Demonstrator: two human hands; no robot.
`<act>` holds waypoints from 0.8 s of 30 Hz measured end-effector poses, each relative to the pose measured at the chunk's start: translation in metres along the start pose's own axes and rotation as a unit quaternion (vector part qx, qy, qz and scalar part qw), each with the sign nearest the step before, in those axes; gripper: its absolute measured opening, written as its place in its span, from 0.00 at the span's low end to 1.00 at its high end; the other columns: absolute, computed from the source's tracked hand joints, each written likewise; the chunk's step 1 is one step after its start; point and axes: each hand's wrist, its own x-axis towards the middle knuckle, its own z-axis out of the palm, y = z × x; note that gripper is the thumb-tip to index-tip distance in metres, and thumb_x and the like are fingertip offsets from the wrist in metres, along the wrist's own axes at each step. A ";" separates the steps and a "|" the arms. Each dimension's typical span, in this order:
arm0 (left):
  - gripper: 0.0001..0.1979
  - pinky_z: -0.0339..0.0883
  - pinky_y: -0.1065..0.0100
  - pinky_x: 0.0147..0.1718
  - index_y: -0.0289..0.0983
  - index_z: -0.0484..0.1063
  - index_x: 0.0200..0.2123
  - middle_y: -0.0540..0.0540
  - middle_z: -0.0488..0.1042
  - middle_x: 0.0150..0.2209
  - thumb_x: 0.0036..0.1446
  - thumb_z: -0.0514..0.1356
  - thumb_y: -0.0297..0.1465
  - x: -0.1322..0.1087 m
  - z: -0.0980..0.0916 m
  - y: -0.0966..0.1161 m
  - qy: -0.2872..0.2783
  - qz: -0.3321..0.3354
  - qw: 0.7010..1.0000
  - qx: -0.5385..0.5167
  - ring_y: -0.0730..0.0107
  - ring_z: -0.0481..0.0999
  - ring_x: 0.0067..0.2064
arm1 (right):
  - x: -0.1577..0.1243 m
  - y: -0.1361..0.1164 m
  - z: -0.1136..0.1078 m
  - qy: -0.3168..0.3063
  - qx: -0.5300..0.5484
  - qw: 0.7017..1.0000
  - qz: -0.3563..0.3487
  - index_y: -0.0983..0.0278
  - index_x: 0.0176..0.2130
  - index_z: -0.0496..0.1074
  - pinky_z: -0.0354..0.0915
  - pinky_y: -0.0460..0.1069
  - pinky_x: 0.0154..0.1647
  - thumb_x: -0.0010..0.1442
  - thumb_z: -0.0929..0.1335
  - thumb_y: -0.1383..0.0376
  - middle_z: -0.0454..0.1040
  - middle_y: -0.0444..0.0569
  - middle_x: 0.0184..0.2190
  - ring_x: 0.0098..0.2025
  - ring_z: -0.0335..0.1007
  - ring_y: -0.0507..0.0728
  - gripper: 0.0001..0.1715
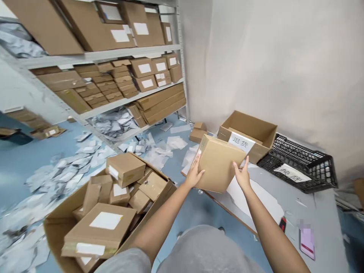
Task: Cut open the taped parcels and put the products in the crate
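Head cam shows only part of the person's body. Plain light grey short-sleeved T-shirt [207,248], soft-looking fabric, loose around the chest, cut off by the bottom of the frame. Left sleeve [125,261] same grey, wide and loose on the upper arm, hem close to the lower frame edge. Left forearm [159,223] and right forearm [273,231] bare, long and slim. Left hand [195,172] and right hand [242,176] bare too, fingers uncovered. Fine shirt detail too blurred to tell.
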 end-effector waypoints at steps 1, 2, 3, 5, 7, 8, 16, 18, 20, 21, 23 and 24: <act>0.45 0.44 0.52 0.78 0.43 0.40 0.80 0.40 0.47 0.80 0.67 0.60 0.33 0.005 0.019 0.003 -0.001 0.003 1.000 -0.011 0.56 0.46 0.80 | 0.008 0.009 -0.013 0.010 0.001 1.000 0.004 0.66 0.80 0.40 0.69 0.58 0.48 0.61 0.67 0.37 0.83 0.57 0.44 0.44 0.80 0.70 0.66; 0.45 0.45 0.52 0.78 0.43 0.41 0.79 0.40 0.47 0.80 0.66 0.60 0.32 0.009 0.037 0.005 0.001 0.003 1.000 -0.021 0.56 0.47 0.80 | 0.015 0.018 -0.025 0.017 0.005 1.000 0.009 0.66 0.80 0.41 0.69 0.58 0.48 0.62 0.67 0.37 0.83 0.57 0.43 0.45 0.80 0.70 0.65; 0.46 0.45 0.51 0.77 0.43 0.41 0.79 0.39 0.47 0.79 0.65 0.61 0.31 0.013 0.054 0.006 0.004 0.002 1.000 -0.030 0.56 0.48 0.80 | 0.022 0.028 -0.035 0.021 0.011 1.000 0.015 0.65 0.79 0.44 0.69 0.58 0.48 0.62 0.67 0.37 0.83 0.56 0.42 0.45 0.80 0.71 0.64; 0.47 0.47 0.51 0.77 0.44 0.41 0.79 0.40 0.47 0.79 0.64 0.61 0.29 0.018 0.086 0.005 0.010 -0.001 0.999 -0.045 0.56 0.49 0.79 | 0.033 0.049 -0.052 0.030 0.028 0.999 0.027 0.64 0.77 0.50 0.70 0.59 0.48 0.62 0.67 0.36 0.83 0.56 0.42 0.45 0.80 0.70 0.60; 0.48 0.49 0.50 0.77 0.44 0.41 0.79 0.40 0.49 0.79 0.62 0.61 0.27 0.020 0.114 0.001 0.006 -0.005 0.998 -0.060 0.56 0.52 0.79 | 0.042 0.070 -0.064 0.057 0.045 0.997 0.026 0.62 0.73 0.58 0.70 0.58 0.50 0.61 0.67 0.36 0.82 0.58 0.47 0.49 0.80 0.70 0.54; 0.48 0.50 0.49 0.77 0.45 0.42 0.79 0.40 0.51 0.79 0.61 0.61 0.25 0.020 0.126 -0.003 -0.001 -0.007 0.998 -0.066 0.56 0.53 0.78 | 0.046 0.080 -0.068 0.076 0.046 0.996 0.020 0.63 0.69 0.62 0.70 0.58 0.53 0.61 0.67 0.35 0.81 0.59 0.51 0.52 0.78 0.69 0.51; 0.45 0.54 0.48 0.76 0.43 0.43 0.79 0.40 0.55 0.77 0.63 0.58 0.25 0.014 0.171 -0.028 -0.049 -0.008 0.995 -0.083 0.56 0.56 0.77 | 0.041 0.116 -0.076 0.111 -0.011 0.993 0.038 0.66 0.72 0.57 0.67 0.62 0.62 0.65 0.62 0.35 0.74 0.67 0.62 0.62 0.73 0.71 0.52; 0.44 0.54 0.48 0.75 0.44 0.43 0.79 0.39 0.54 0.77 0.66 0.59 0.28 0.019 0.168 -0.027 -0.063 0.011 0.995 -0.072 0.55 0.56 0.77 | 0.036 0.109 -0.077 0.112 -0.062 0.992 0.022 0.65 0.74 0.57 0.63 0.65 0.66 0.69 0.60 0.38 0.70 0.66 0.66 0.67 0.68 0.72 0.49; 0.42 0.54 0.47 0.75 0.46 0.44 0.79 0.39 0.55 0.77 0.69 0.60 0.32 0.024 0.164 -0.023 -0.084 0.039 0.994 -0.053 0.55 0.56 0.77 | 0.031 0.097 -0.079 0.134 -0.138 0.981 -0.009 0.65 0.72 0.64 0.55 0.68 0.71 0.71 0.59 0.42 0.62 0.66 0.73 0.73 0.58 0.73 0.43; 0.40 0.54 0.46 0.75 0.47 0.45 0.78 0.40 0.55 0.77 0.70 0.60 0.33 0.027 0.163 -0.020 -0.096 0.055 0.993 -0.040 0.54 0.55 0.77 | 0.029 0.090 -0.079 0.144 -0.176 0.973 -0.029 0.65 0.70 0.67 0.51 0.69 0.73 0.73 0.58 0.45 0.58 0.65 0.75 0.76 0.53 0.74 0.40; 0.38 0.54 0.45 0.74 0.48 0.49 0.78 0.40 0.55 0.76 0.70 0.61 0.35 0.031 0.164 -0.015 -0.125 0.086 0.988 -0.014 0.53 0.54 0.77 | 0.028 0.075 -0.079 0.125 -0.227 0.962 -0.080 0.65 0.70 0.68 0.47 0.69 0.75 0.75 0.56 0.52 0.54 0.62 0.77 0.78 0.48 0.71 0.35; 0.37 0.54 0.45 0.74 0.49 0.51 0.77 0.40 0.53 0.77 0.70 0.62 0.36 0.033 0.165 -0.012 -0.145 0.099 0.985 -0.002 0.51 0.54 0.77 | 0.028 0.067 -0.078 0.095 -0.237 0.961 -0.104 0.64 0.71 0.67 0.46 0.68 0.76 0.76 0.55 0.55 0.55 0.59 0.77 0.78 0.48 0.69 0.34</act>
